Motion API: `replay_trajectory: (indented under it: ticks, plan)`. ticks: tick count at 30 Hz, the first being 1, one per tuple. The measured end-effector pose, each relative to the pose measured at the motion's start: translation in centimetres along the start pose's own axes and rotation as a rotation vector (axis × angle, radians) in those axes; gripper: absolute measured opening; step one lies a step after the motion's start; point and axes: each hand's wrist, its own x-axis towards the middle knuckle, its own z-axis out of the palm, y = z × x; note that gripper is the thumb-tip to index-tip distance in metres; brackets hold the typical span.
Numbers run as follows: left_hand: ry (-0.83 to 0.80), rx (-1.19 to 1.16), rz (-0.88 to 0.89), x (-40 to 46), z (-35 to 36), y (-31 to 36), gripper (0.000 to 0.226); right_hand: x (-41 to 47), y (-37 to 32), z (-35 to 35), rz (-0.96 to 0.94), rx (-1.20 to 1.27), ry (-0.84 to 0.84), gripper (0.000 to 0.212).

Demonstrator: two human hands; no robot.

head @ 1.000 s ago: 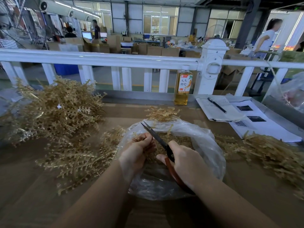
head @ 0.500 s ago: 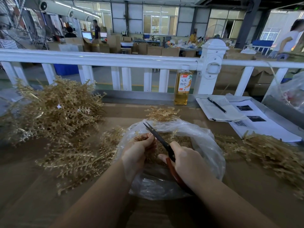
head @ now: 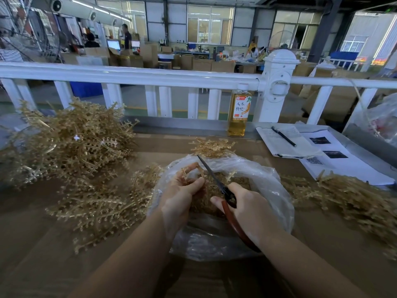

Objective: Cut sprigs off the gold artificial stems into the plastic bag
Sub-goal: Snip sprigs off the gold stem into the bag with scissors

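Note:
A clear plastic bag (head: 272,183) lies open on the brown table in front of me, with cut gold sprigs (head: 240,179) piled inside. Over the bag's mouth my left hand (head: 180,194) pinches a small gold stem (head: 185,172) between thumb and fingers. My right hand (head: 247,209) grips red-handled scissors (head: 214,177), whose dark blades point up and away, right beside the stem. A big heap of gold stems (head: 71,140) sits at the left, more lie in front of it (head: 101,207), and another pile (head: 348,196) lies at the right.
A white railing (head: 150,76) runs along the table's far edge. A bottle of amber drink (head: 239,112) stands by the railing post. Papers and a notebook with a pen (head: 283,136) lie at the back right. A small clump of gold sprigs (head: 211,147) rests behind the bag.
The scissors have shifted slightly toward the stem in my left hand, whose fingers have opened out a little around it. A person in the background at right has walked out of view.

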Motion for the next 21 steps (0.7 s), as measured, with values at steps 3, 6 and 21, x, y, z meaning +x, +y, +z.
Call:
replay_trajectory:
  ticks: [3, 6, 21]
  plan:
    - [0.012, -0.02, -0.05, 0.2, -0.3, 0.2, 0.037, 0.0, 0.1, 0.1, 0.011, 0.021, -0.004, 0.034]
    - [-0.04, -0.04, -0.105, 0.0, -0.7, 0.6, 0.038, -0.1, 0.1, 0.1, 0.019, 0.032, -0.006, 0.032]
    - [0.001, 0.107, -0.141, -0.4, -0.1, 1.3, 0.015, -0.5, -0.3, -0.2, 0.007, -0.016, -0.002, 0.031]
